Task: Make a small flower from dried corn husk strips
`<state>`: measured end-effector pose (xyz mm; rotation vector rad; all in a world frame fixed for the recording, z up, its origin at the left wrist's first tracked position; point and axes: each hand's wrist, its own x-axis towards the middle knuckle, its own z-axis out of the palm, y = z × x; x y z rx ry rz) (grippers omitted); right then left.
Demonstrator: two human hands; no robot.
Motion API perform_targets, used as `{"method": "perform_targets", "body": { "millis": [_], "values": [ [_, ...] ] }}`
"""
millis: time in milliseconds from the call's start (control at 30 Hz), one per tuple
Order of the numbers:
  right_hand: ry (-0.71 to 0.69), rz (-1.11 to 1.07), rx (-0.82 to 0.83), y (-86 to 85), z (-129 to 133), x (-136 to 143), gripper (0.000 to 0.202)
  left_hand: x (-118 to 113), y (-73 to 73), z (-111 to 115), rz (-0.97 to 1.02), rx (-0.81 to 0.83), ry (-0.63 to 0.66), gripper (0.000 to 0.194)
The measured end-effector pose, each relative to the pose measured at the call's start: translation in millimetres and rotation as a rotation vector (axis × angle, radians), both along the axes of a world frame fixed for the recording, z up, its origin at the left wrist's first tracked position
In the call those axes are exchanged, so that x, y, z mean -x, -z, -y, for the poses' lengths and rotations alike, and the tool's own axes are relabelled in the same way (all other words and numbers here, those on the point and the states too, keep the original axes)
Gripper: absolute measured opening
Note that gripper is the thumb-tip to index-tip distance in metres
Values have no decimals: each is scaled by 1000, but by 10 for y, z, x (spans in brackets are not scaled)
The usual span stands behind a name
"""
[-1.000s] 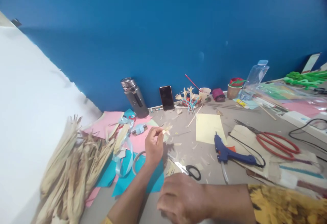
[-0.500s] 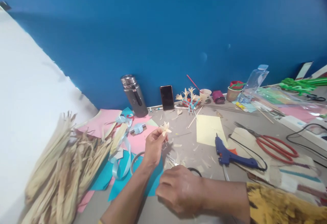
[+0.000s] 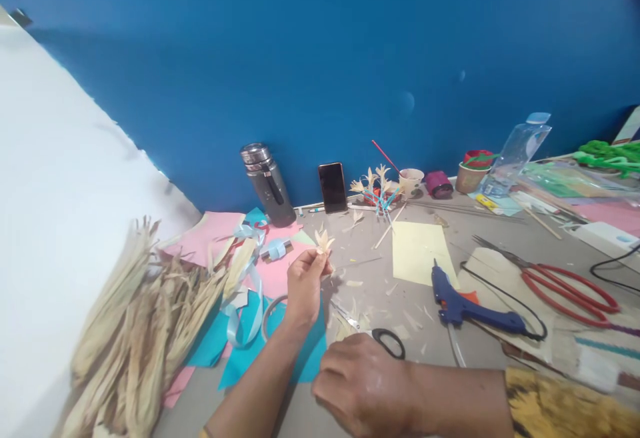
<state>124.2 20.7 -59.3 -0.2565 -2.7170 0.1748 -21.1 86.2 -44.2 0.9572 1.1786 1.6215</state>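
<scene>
Between the thumb and fingers of my left hand (image 3: 306, 279) is a small pale flower (image 3: 324, 243) that looks made of dried corn husk, its petals pointing up. My right hand (image 3: 361, 379) is closed in a loose fist, knuckles up, low over the table; its fingertips are hidden, so I cannot make out what they hold, if anything. Just beyond it lie scissors (image 3: 387, 343) with black handles, among pale husk scraps. Under my left forearm are blue paper (image 3: 310, 351) and a roll of tape (image 3: 273, 311). Several finished husk flowers (image 3: 383, 188) on blue stems stand at the back.
Dried corn husks (image 3: 135, 331) pile up at left. A dark flask (image 3: 269, 188) and a phone (image 3: 333, 188) stand by the blue wall. At right lie a blue glue gun (image 3: 473, 308), red-handled scissors (image 3: 567, 291), yellow paper (image 3: 423, 253) and a plastic bottle (image 3: 517, 155).
The flower in my left hand has turned from facing me to a more upright, side-on pose. More of the black-handled scissors shows beyond my right hand. The whole view has shifted slightly.
</scene>
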Motion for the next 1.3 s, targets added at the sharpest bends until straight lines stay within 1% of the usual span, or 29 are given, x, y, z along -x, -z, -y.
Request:
{"method": "perform_targets", "body": {
  "millis": [167,233,300,433,567,733,833,933,1067,1233,1300],
  "values": [
    [-17,19,-25,-27,25,13,8,-6,-43,22,-1,-19,-31,27],
    [-22,21,-30,-18,28,23,8,-12,-79,26,49,-9,-50,27],
    [-24,17,-32,7,28,30,8,-12,-108,22,119,15,-41,26],
    [-20,15,-20,60,25,21,7,4,-127,16,280,74,40,27],
    [-8,33,5,47,21,-4,7,19,-128,32,410,153,148,27],
    [7,25,21,26,13,-16,8,27,-122,40,527,228,197,20],
    [4,18,28,47,13,-14,8,33,-117,39,535,201,222,19],
    [12,-14,40,66,13,-13,10,32,-120,52,511,157,251,21],
    [35,-50,75,46,3,-9,12,19,-132,83,492,104,284,22],
    [20,-36,75,-3,-14,0,13,-1,-152,91,453,83,229,25],
    [21,-29,76,-5,-16,-1,13,-5,-162,94,442,81,234,28]
  ]
}}
